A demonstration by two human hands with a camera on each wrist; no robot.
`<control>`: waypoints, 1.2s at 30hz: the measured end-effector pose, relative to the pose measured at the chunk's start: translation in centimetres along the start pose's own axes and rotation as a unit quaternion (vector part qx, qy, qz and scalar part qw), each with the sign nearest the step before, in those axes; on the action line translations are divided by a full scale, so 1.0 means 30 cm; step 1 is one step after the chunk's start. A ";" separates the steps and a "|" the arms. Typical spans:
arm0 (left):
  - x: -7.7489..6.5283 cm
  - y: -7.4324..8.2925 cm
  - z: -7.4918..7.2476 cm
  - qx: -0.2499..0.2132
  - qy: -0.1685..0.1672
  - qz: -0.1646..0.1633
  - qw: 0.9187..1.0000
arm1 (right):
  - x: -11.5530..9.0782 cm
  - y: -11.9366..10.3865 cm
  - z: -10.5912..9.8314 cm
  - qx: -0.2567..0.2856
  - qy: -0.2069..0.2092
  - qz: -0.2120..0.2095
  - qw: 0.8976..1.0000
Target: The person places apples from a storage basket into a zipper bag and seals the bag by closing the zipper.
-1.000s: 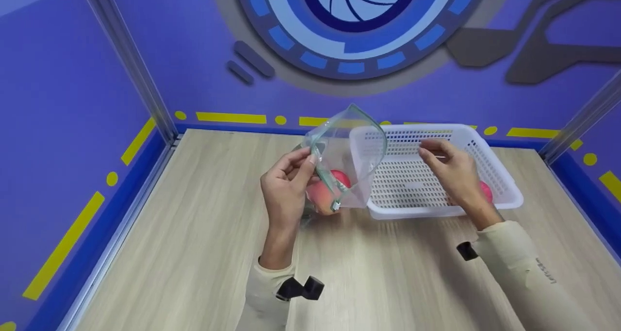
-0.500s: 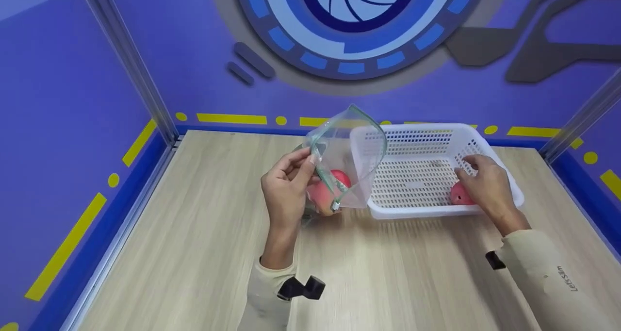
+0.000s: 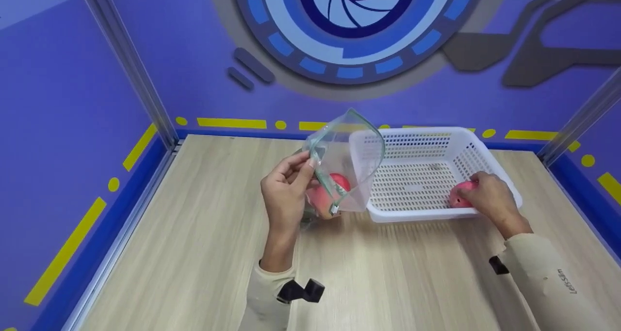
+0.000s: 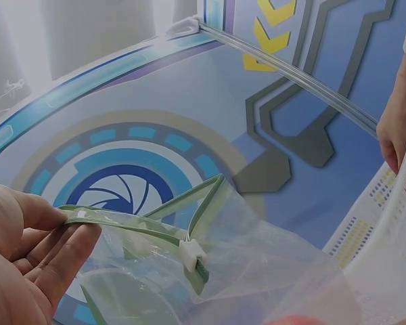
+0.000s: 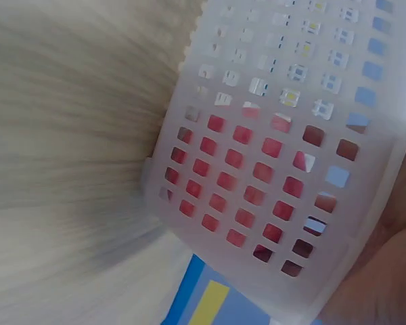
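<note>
My left hand (image 3: 286,190) pinches the green-edged rim of a clear zip bag (image 3: 361,175) between thumb and fingers. The bag's mouth stands open; its white slider (image 4: 191,256) shows in the left wrist view. Inside, low down, lie red and orange-red round fruits (image 3: 324,200), partly covered by the rim. My right hand (image 3: 495,200) reaches into a white plastic basket (image 3: 412,216), its fingers round a pinkish-red round fruit (image 3: 459,196) that looks like an apple or a peach. Through the basket's holes in the right wrist view, red fruit (image 5: 224,181) shows; most of that hand is hidden there.
The basket stands right beside the bag on a wood-grain table (image 3: 194,253). Behind it rises a blue printed wall (image 3: 194,93), with metal posts (image 3: 131,64) at the corners. The basket's near wall lies below my right wrist.
My right hand has moved right and down within the basket, and its fingers have come round the fruit. My left hand and the bag have stayed nearly where they were.
</note>
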State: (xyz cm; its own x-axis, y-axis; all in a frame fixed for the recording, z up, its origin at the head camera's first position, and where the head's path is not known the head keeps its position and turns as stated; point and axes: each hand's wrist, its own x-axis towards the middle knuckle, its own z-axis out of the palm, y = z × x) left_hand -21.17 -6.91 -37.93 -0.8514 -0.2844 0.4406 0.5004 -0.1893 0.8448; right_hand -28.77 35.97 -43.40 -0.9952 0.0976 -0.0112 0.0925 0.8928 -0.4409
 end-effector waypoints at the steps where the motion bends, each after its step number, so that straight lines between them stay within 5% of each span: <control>1: 0.001 0.000 -0.001 0.000 0.000 0.002 1.000 | 0.003 0.001 -0.001 -0.001 -0.004 -0.002 1.000; 8: 0.000 -0.002 -0.004 0.006 0.000 -0.003 1.000 | 0.010 0.004 -0.001 0.003 -0.034 0.006 0.999; 15: 0.003 0.003 -0.001 0.001 0.001 0.002 1.000 | 0.007 0.008 -0.002 0.011 -0.007 -0.027 1.000; 36: -0.001 0.003 0.000 0.010 0.001 -0.011 1.000 | -0.006 0.009 0.006 0.048 0.040 -0.032 0.998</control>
State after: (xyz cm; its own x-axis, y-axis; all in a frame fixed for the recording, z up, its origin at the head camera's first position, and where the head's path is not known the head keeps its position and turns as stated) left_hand -21.09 -6.92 -37.86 -0.8621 -0.2825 0.4206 0.4777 -0.1763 0.8606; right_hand -28.58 36.11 -43.70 -0.9927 0.0795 0.0903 0.0209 0.8530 -0.5216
